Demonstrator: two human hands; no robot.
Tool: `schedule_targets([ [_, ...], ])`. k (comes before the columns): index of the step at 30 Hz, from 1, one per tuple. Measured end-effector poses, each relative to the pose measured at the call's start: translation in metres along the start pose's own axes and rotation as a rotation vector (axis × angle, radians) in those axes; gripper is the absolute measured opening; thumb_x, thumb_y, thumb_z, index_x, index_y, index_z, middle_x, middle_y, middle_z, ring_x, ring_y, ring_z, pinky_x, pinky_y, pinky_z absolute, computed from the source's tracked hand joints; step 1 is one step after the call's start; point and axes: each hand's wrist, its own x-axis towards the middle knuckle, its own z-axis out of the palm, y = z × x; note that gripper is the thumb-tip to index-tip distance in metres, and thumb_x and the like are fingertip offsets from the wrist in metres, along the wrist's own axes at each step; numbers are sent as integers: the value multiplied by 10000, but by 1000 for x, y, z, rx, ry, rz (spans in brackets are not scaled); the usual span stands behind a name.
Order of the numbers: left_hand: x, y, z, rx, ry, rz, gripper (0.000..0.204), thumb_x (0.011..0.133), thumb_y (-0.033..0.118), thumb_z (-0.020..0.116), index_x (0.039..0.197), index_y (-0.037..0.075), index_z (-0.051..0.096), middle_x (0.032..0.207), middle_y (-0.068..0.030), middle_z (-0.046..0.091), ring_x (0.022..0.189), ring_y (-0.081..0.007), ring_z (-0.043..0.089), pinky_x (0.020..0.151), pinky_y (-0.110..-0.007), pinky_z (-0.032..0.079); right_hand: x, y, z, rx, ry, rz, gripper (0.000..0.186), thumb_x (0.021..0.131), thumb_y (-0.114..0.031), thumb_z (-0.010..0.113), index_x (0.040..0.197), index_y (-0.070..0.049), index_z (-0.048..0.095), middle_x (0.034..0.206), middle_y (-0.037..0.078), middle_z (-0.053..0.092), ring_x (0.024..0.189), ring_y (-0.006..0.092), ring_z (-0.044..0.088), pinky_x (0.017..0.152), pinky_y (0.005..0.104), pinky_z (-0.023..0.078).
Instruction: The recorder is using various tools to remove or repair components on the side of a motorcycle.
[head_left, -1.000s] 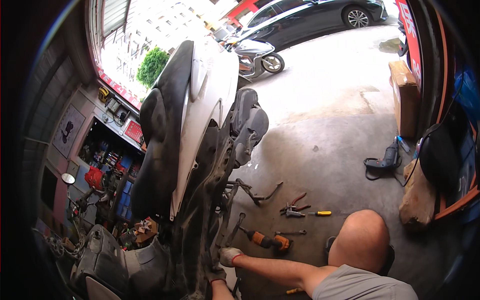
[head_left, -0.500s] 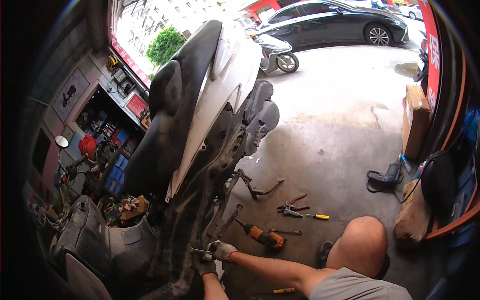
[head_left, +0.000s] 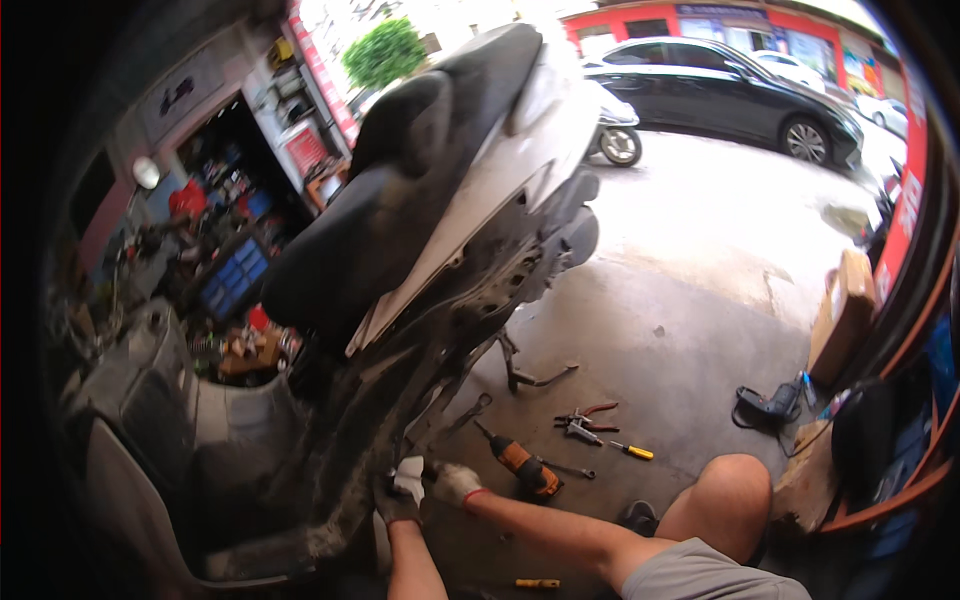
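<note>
A white and black scooter (head_left: 480, 200) fills the middle, its dusty lower frame bared along the side. My left hand (head_left: 398, 503), in a dark-palmed work glove, is closed low beside that frame. A small white piece (head_left: 409, 477) shows at its fingers, too blurred to name. Just right of it, my right hand (head_left: 458, 484), in a whitish glove with a red cuff edge, is curled closed. Something dark sticks out of its fingers toward the left hand; its kind is not clear.
On the floor to the right lie an orange-black power driver (head_left: 522, 465), a wrench (head_left: 568, 468), pliers (head_left: 590, 415), and a yellow-handled screwdriver (head_left: 632, 451). Farther right are a corded drill (head_left: 770, 403) and a cardboard box (head_left: 842, 315). Another yellow-handled tool (head_left: 538, 582) lies near my arm.
My right hand has drawn back a little right, and the thin metal shaft seen at its fingers no longer shows. The white piece has come into view at my left hand. The view has shifted.
</note>
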Motion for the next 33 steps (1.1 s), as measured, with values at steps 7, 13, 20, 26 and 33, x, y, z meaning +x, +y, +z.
schedule_targets([
  [7,1,-31,61,106,-183,205,400,970,234,502,1322,46,524,1327,-47,567,1245,-174,496,1083,-301,339,65,52,-14,-464,208,-247,299,844,-405,581,974,-138,609,836,162,671,774,370,650,686,491,504],
  [13,-13,-11,5,-52,-8,160,297,934,105,570,1228,71,578,1151,-59,638,959,-158,638,683,-285,543,84,-36,-7,-645,94,-614,186,883,-298,543,934,-130,603,804,130,672,788,329,664,650,464,494],
  [20,-23,-17,22,-99,154,150,241,896,9,586,1121,94,599,975,-24,613,749,-152,581,561,-285,496,126,-77,-1,-1138,-220,-541,221,901,-286,506,1035,-138,600,959,117,690,892,298,674,742,429,507],
  [26,-25,-16,31,-54,197,166,252,878,1,605,1080,151,622,1003,31,619,821,-109,565,593,-263,455,151,-93,-2,-1132,-337,-445,307,896,-302,499,1077,-110,657,1068,172,668,1023,302,644,856,429,506],
  [33,-21,-15,24,7,288,96,293,881,27,621,1120,195,626,1114,61,630,903,-78,568,602,-263,435,144,-99,6,-1071,-608,-321,241,843,-240,545,979,-68,644,942,148,684,899,327,658,746,429,519],
])
